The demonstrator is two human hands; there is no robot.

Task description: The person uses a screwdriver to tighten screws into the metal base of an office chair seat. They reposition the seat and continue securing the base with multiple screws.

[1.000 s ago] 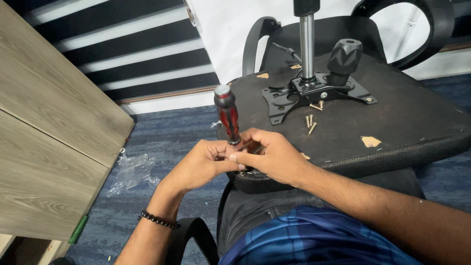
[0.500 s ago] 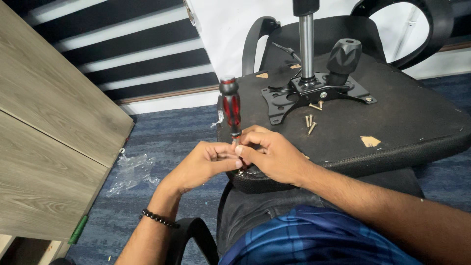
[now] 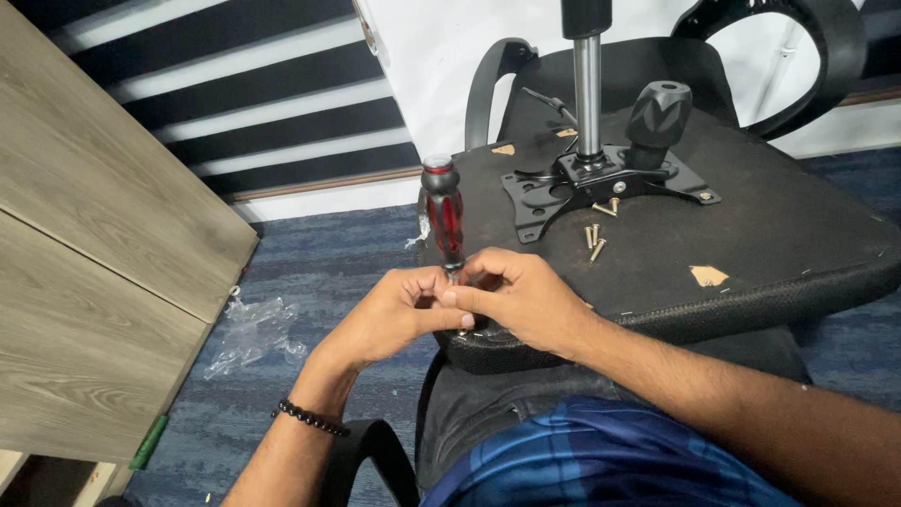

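An upturned black office chair seat lies across my lap, its underside facing up. A screwdriver with a red and black handle stands nearly upright at the seat's near left corner. My left hand and my right hand meet around its shaft just under the handle, fingers pinched together there. The tip and whatever it touches are hidden by my fingers. A black metal mounting plate with a chrome gas cylinder and a black knob sits on the seat, with loose brass screws beside it.
A wooden cabinet stands at the left. Crumpled clear plastic lies on the blue carpet. The chair's black armrests curve up at the back. A black chair part is by my left forearm.
The screwdriver has tilted from leaning left to nearly upright. My hands have stayed closed around its shaft at the seat corner.
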